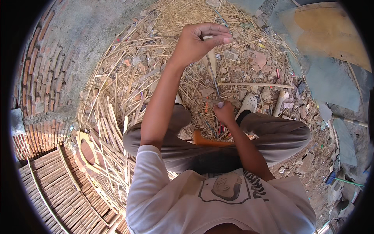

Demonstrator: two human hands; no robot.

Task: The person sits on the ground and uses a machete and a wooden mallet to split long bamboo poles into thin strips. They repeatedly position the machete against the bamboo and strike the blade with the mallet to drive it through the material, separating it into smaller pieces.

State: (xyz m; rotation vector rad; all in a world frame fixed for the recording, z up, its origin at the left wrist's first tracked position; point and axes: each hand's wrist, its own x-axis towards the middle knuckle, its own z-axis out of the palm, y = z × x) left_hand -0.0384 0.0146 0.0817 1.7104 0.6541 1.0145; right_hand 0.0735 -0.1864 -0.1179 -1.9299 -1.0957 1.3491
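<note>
My left hand (pixel 202 41) is raised in front of me, its fingers curled round the upper end of a pale split bamboo strip (pixel 212 67). The strip tapers downward from the palm. Lower and nearer my lap, my right hand (pixel 225 114) grips a knife by its handle (pixel 221 104). The knife's narrow blade (pixel 216 87) points up and away, lying along the strip; whether the edge touches it I cannot tell. A thin bamboo stick (pixel 255 84) lies on the ground to the right of the blade.
I sit cross-legged among straw and bamboo scraps (pixel 136 74). Split bamboo strips (pixel 113 132) are heaped at my left, beside a yellowish frame (pixel 87 152) and a bamboo slat rack (pixel 58 187). An orange object (pixel 210 142) lies between my legs. Flat sheets (pixel 331 82) lie at right; a brick wall (pixel 39 78) stands left.
</note>
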